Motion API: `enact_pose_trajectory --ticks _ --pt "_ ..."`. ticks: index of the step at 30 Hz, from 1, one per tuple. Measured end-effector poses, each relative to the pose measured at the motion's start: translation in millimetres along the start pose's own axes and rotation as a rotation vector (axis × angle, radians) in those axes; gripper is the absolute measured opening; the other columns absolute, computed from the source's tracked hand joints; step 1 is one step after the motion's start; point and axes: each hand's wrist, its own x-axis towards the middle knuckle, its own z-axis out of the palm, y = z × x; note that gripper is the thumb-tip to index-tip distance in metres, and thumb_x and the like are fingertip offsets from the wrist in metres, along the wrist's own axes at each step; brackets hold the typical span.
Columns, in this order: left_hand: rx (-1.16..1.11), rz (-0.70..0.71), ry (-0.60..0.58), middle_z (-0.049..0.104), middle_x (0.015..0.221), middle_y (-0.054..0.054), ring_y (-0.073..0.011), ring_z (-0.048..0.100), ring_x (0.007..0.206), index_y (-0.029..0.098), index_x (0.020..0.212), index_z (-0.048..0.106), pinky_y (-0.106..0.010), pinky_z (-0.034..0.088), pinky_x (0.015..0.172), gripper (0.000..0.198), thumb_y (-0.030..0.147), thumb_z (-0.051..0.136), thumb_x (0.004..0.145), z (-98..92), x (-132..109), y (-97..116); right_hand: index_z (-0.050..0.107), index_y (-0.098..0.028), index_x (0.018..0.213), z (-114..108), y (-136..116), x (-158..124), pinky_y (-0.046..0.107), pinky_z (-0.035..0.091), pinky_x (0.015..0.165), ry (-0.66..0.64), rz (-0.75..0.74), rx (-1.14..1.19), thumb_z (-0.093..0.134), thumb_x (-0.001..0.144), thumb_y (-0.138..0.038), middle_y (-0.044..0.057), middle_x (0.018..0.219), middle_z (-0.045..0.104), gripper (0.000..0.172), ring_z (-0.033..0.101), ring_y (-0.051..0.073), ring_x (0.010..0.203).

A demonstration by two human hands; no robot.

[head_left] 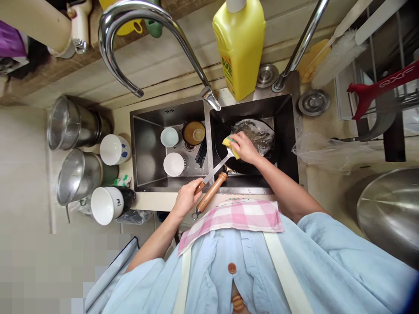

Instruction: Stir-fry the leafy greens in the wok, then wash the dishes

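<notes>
My left hand [188,195] is wrapped round the wooden handle of a spatula [216,168], whose metal shaft slants up over the right basin. My right hand [245,147] presses a yellow and green sponge [226,141] on the spatula's far end, so its blade is mostly hidden. Below them a black frying pan [244,167] holds foamy water [257,133]. The pan's wooden handle [212,192] sticks out over the sink's front edge, just right of my left hand.
The left basin [147,148] holds a pale bowl [169,137], a white bowl [173,164], a brown bowl [190,133] and dark chopsticks [201,155]. A chrome faucet [170,22] arches overhead. A yellow detergent bottle [240,48] stands behind. Pots and cups line the left, a steel bowl [389,209] the right.
</notes>
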Motion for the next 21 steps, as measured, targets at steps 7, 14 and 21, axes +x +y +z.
enact_pose_trajectory --ticks 7,14,21 --pt "-0.1 -0.016 0.016 0.075 0.113 -0.011 -0.024 0.071 0.102 0.015 0.116 0.068 -0.037 0.053 0.095 0.044 0.013 0.05 0.075 3.8 -8 -4 0.068 -0.017 0.111 -4 33 3 0.043 0.046 0.093 0.112 0.233 -0.11 0.044 0.093 -0.025 0.012 0.102 0.061 0.031 0.055 0.026 0.095" --pt "-0.123 -0.034 0.042 0.075 0.111 -0.009 -0.0231 0.07 0.098 0.016 0.113 0.069 -0.034 0.053 0.091 0.044 0.013 0.05 0.073 1.2 -6 1 0.067 -0.017 0.116 -2 52 5 0.041 0.046 0.096 0.091 0.275 -0.141 0.048 0.095 -0.024 0.013 0.11 0.059 0.029 0.056 0.024 0.103" --pt "-0.069 -0.078 0.103 0.075 0.11 -0.009 -0.0231 0.07 0.098 0.016 0.115 0.068 -0.033 0.053 0.091 0.043 0.015 0.05 0.076 -2.3 -5 -1 0.072 -0.018 0.086 0 97 -12 0.047 0.048 0.082 0.067 0.51 -0.185 0.057 0.088 -0.022 0.015 0.095 0.058 0.015 0.056 0.026 0.087"
